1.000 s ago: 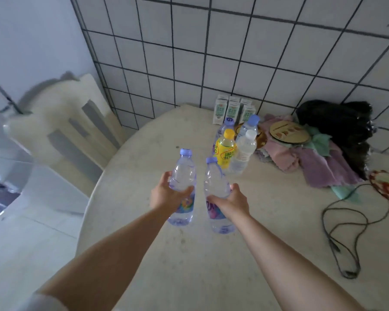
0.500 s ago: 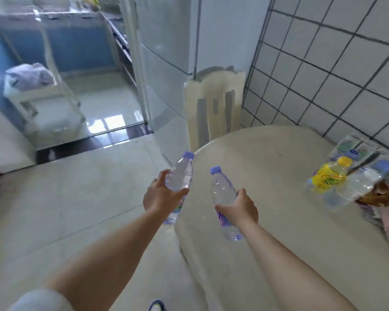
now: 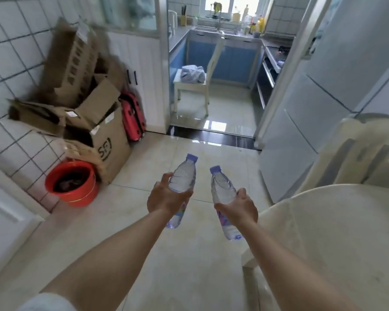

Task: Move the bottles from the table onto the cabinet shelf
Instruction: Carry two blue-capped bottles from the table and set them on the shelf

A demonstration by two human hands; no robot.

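Nearest in, both hands were busy: the left hand was wrapped round the middle of one bottle, and the right hand was curled round a second bottle, both clear with purple caps, leaning away from the person and held over the floor, apart from each other. The table sat at the near right, with nothing on the part in shot. No cabinet shelf visible, so I'd guess this was the carry leg. My tip: hold them firm at the waist, don't squeeze the thin plastic, and watch the red bucket on the left. The bottle labels were too blurred to read. Further back on the left, a cardboard box showed "SF". Farthest off, a kitchen chair.
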